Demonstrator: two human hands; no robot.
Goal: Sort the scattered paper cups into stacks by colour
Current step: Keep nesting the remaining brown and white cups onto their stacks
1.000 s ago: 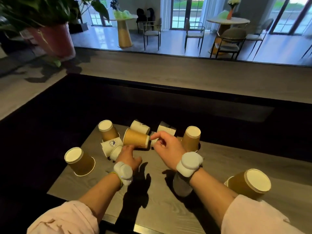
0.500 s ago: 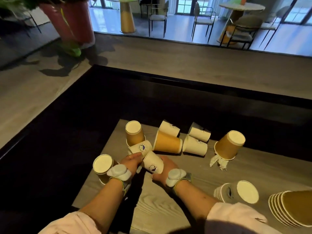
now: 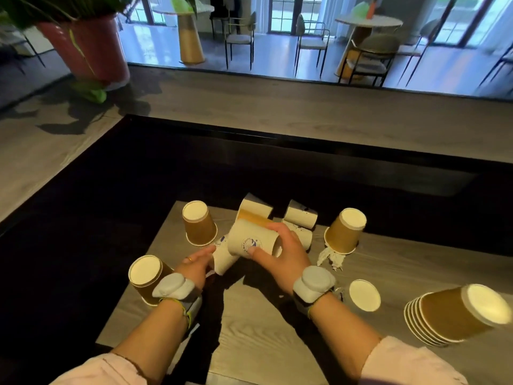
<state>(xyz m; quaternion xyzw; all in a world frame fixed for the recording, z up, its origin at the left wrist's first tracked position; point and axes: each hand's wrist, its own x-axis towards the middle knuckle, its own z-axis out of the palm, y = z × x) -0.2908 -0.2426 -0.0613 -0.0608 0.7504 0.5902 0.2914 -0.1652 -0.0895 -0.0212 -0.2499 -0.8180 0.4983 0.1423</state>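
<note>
Grey wood-grain table (image 3: pixel 263 334) carries the scattered cups, with a dark floor around it and café chairs beyond. Right hand (image 3: pixel 283 257) has its thumb and fingers curled around a white cup (image 3: pixel 251 238) lying sideways, lifted just above the table. Left hand (image 3: pixel 195 263) grips a second white cup (image 3: pixel 223 258) that is tilted, its end right under the first. Behind them lie more white cups (image 3: pixel 301 213) on their sides. Brown cups stand upside down: one (image 3: pixel 198 223) behind the left hand, one (image 3: pixel 145 276) beside the left wrist, one (image 3: pixel 345 230) on the right, tilted, with crumpled paper (image 3: pixel 330 257) beneath. A brown stack (image 3: pixel 455 312) lies on its side at far right, a white-bottomed cup (image 3: pixel 364 295) just beside it.
</note>
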